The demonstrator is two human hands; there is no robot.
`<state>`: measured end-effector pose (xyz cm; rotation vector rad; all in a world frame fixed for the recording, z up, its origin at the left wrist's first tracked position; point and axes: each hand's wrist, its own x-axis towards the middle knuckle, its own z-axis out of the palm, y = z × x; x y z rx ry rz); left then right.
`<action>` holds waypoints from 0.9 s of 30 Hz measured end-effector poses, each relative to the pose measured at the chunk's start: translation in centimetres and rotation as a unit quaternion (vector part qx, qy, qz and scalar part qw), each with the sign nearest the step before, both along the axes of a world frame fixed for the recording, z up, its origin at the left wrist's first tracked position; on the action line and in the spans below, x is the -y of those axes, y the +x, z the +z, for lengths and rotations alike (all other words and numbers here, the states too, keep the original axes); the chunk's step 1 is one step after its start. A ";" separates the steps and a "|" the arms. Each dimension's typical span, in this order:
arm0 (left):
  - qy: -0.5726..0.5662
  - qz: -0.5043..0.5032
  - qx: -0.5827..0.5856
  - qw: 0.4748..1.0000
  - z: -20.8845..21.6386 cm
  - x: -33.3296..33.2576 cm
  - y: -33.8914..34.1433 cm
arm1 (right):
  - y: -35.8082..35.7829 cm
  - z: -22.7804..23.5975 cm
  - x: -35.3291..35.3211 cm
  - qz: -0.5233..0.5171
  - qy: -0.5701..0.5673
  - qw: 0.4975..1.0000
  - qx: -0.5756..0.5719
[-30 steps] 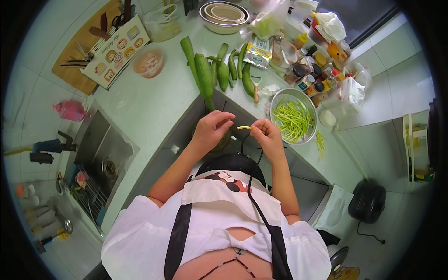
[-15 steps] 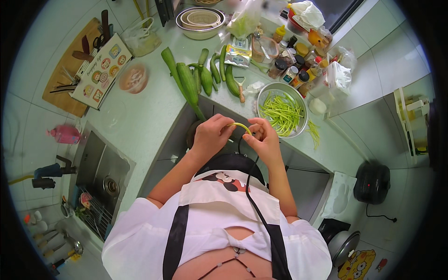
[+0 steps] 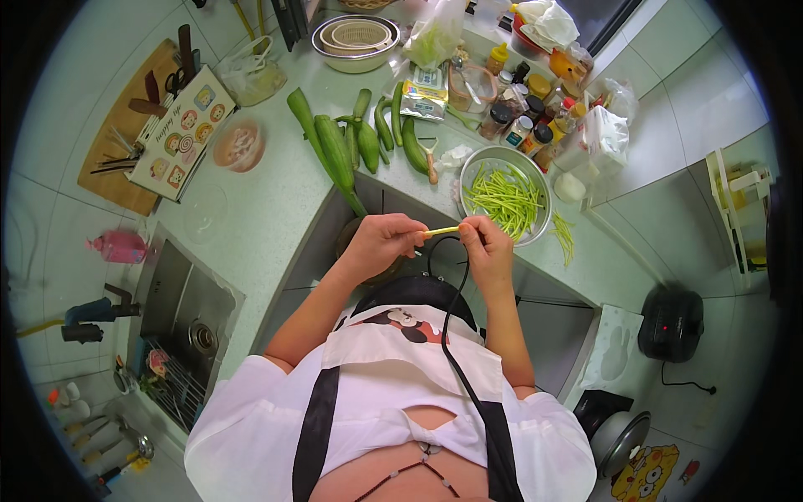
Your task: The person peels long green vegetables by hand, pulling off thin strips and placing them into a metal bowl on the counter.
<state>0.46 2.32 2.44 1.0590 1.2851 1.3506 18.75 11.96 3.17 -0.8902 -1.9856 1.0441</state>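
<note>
A thin yellow-green vegetable stem [image 3: 442,230] is stretched nearly straight between my two hands, above the gap in front of the counter. My left hand [image 3: 386,243] pinches its left end. My right hand [image 3: 488,248] grips the other end between thumb and fingers. Just beyond my right hand stands a round metal bowl [image 3: 462,177] filled with cut green stems [image 3: 505,201]. A few loose stems [image 3: 564,238] lie on the counter to the right of that bowl. Past my left hand, long green gourds [image 3: 335,152] rest on the counter, with a peeler [image 3: 432,161] beside them.
Seasoning jars [image 3: 520,132] crowd the back right, near a white plastic bag [image 3: 604,138]. A knife block [image 3: 180,134] and a bowl of pale food [image 3: 239,144] stand at left. The sink [image 3: 180,301] is at lower left. A black cord [image 3: 447,335] hangs across my apron.
The stem was bent in an arch and is now almost straight. My right hand has shifted slightly right, and my hands are a little farther apart.
</note>
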 end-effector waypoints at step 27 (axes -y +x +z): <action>-0.065 0.215 -0.411 0.884 -9.6 1.7 -1.7 | 1.6 -2.5 -0.4 0.002 -0.296 0.952 -0.080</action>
